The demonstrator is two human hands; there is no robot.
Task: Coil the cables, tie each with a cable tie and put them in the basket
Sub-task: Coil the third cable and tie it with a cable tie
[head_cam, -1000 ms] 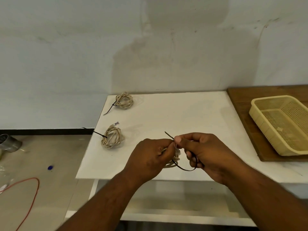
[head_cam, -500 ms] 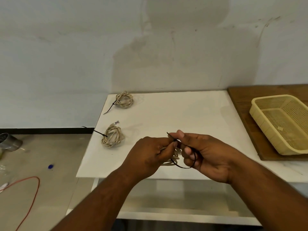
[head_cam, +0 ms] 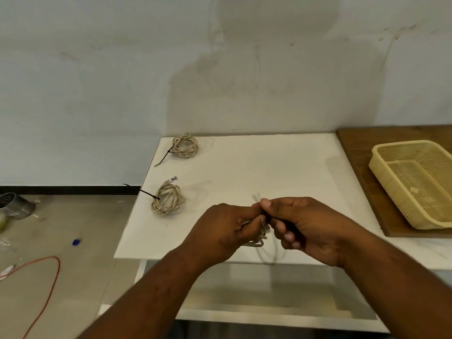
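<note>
My left hand (head_cam: 223, 232) grips a small beige coiled cable (head_cam: 256, 241) above the front of the white table (head_cam: 269, 172). My right hand (head_cam: 303, 228) pinches a black cable tie (head_cam: 268, 217) against that coil; the tie is mostly hidden and motion-blurred. Two other beige coils lie on the table's left side, each with a black tie sticking out to the left: one at the back (head_cam: 185, 145), one nearer (head_cam: 168, 199). A yellow mesh basket (head_cam: 391, 177) with nothing in it stands on the wooden board at the right.
The wooden board (head_cam: 354, 145) adjoins the table's right edge. On the floor at left are an orange cord (head_cam: 46, 277), a blue cap (head_cam: 76, 241) and a metal can (head_cam: 13, 205). A wall stands right behind the table.
My right hand has pulled the tie's loop in close; the wide black loop under the hands has gone from sight. Both hands stay at the same spot.
</note>
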